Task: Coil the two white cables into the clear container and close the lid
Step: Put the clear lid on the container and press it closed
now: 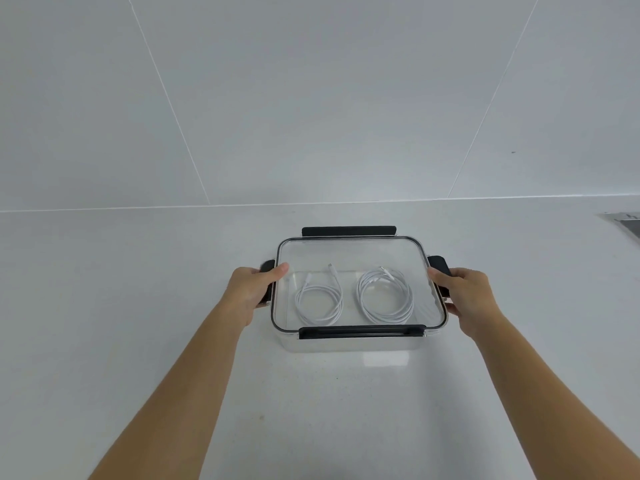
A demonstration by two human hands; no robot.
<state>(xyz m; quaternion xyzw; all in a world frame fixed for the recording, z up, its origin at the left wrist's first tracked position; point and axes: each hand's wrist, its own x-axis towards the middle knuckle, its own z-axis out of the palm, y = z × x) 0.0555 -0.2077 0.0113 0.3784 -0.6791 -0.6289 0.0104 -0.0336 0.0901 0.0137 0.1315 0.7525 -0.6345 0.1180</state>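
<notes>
Container [353, 345] on surface [138, 306] before you, lid [353, 251] on it; inside, left cable [299, 303] beside right cable [363, 299].

Arms outstretched; left hand [251, 289], right hand [465, 299] curled (thumbs inward)

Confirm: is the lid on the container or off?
On: the lid covers the container, cables visible through it, left hand and right hand gripping its side clasps. Latched: cannot tell.
</notes>
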